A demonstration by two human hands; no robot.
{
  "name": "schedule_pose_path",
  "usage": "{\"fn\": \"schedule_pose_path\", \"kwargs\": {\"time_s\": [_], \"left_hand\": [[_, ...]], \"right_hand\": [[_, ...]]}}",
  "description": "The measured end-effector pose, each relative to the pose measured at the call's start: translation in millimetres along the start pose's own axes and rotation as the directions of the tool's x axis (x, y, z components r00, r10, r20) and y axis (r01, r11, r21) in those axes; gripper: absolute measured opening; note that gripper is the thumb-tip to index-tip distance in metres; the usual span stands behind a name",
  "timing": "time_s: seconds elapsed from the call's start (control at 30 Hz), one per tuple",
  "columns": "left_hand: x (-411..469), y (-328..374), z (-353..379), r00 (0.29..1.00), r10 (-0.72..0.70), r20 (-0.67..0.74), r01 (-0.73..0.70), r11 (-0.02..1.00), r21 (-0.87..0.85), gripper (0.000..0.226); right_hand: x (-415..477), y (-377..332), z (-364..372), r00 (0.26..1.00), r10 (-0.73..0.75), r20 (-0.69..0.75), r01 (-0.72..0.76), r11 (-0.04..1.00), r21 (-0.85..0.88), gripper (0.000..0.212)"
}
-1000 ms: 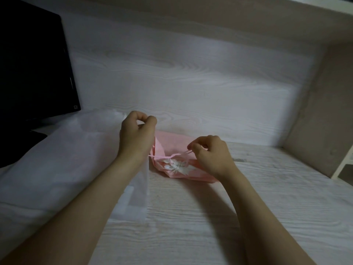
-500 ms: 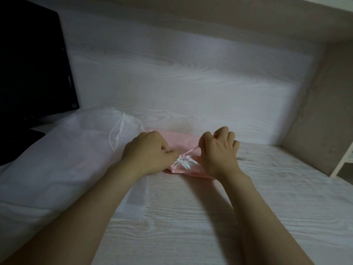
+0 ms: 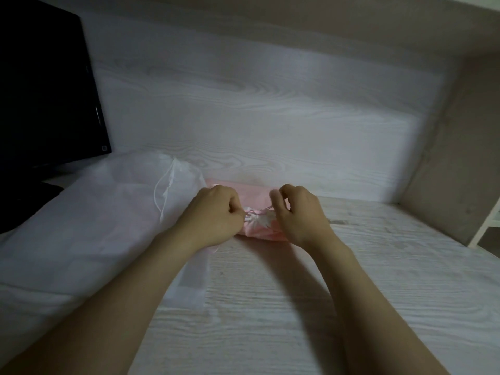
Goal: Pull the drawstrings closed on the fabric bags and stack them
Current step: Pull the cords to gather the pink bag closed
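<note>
Gripping pink bag [image 3: 259, 234] at its gathered mouth with curled left hand [image 3: 216, 212], pinching drawstring [image 3: 266, 209] in right hand [image 3: 297, 215], apparently bracing to cinch. Stacking presumably onto white bag [image 3: 108, 212] just left of left hand.

No words, numbers or brand names could be read anywhere. The black monitor [image 3: 40, 104] carried a small square sticker [image 3: 104, 148] at the lower right corner of its frame, but it was too small and dark to make out. The pink drawstring bag [image 3: 257, 234] bore a white print [image 3: 260, 219] near its gathered mouth, which showed as a pattern, with no legible lettering. The white bag [image 3: 108, 212] showed no marking.
</note>
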State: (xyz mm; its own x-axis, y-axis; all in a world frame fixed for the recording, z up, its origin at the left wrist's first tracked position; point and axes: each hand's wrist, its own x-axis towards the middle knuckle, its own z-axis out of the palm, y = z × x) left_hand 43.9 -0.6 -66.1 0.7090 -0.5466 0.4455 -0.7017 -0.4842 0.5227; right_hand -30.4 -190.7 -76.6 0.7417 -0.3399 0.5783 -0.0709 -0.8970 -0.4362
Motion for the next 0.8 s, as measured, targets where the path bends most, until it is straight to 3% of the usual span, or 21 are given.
{"fn": "schedule_pose_path", "kwargs": {"time_s": [0.1,0.23,0.6,0.73,0.8], "left_hand": [[-0.4,1.6,1.6,1.000,-0.023,-0.001,0.023,0.997,-0.069,0.016],[0.3,1.4,8.1,0.997,-0.061,-0.036,0.054,0.983,-0.177,0.023],[3.7,-6.3,12.8,0.990,0.044,-0.135,-0.069,0.981,-0.182,0.040],[3.9,0.7,11.1,0.989,0.033,-0.147,-0.085,0.929,-0.359,0.040],[5.1,4.3,8.7,0.991,-0.023,-0.128,-0.051,0.837,-0.545,0.040]], "right_hand": [[0.2,1.1,2.3,1.000,0.017,-0.005,-0.017,1.000,0.006,0.043],[0.5,-2.3,-1.1,0.997,0.031,-0.074,-0.026,0.997,0.069,0.040],[1.6,-0.4,3.2,0.984,0.023,-0.175,-0.024,1.000,-0.004,0.034],[0.6,-2.4,4.1,0.991,-0.057,-0.125,0.056,0.998,-0.011,0.031],[-0.7,-3.5,5.0,0.991,-0.110,-0.075,0.109,0.994,-0.017,0.031]]}}
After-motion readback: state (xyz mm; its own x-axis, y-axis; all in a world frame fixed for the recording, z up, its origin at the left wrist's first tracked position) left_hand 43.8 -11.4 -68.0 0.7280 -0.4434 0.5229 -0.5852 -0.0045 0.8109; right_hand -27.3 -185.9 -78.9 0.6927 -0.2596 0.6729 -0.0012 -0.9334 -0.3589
